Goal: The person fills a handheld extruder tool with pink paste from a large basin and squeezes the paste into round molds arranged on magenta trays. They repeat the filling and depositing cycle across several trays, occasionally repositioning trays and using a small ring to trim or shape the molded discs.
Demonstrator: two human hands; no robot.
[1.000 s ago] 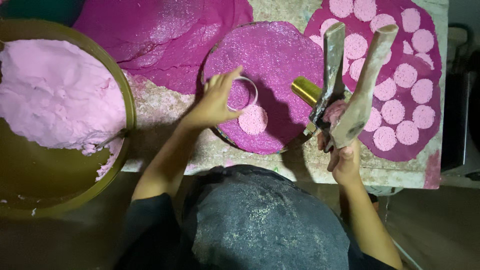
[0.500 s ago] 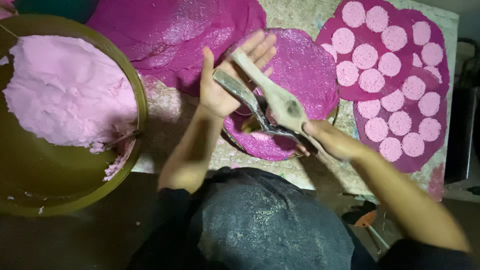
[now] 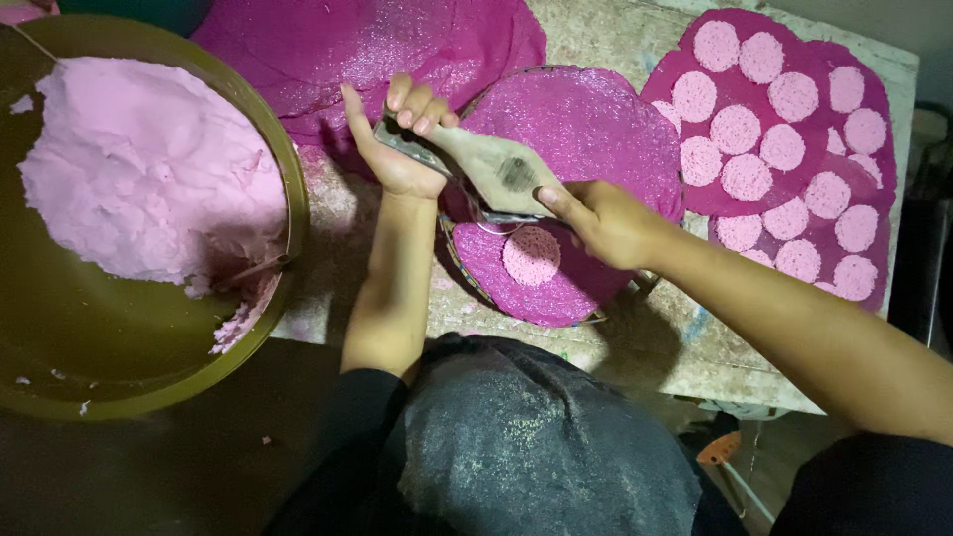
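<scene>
We had both hands on the wooden press (image 3: 493,169), a flat paddle-shaped tool with a dark stain on its face. Our left hand (image 3: 397,149) curled its fingers over the far, narrow end and closed on it; our right hand (image 3: 604,220) clamped its thumb and fingers on the near, wide end.

Directly beneath the grip lay the round magenta sheet (image 3: 576,149) on a wire-rimmed tray, with one pale pink dough disc (image 3: 531,256) just below the press and a thin metal ring beside it, half hidden by the tool. That sheet's near edge sat close to the worn table's front edge (image 3: 635,357), leaving little room toward us.

Left of the grip, a narrow strip of bare tabletop separated us from the olive bowl (image 3: 149,347) holding the mass of pink dough (image 3: 149,179). Beyond the grip, more magenta sheets (image 3: 367,50) were spread out. To the right, well apart, the sheets carrying rows of finished discs (image 3: 784,149) filled the table out to its far edge.

Our left forearm ran straight up from the body; the right crossed in from the lower right, wrist bent inward.
</scene>
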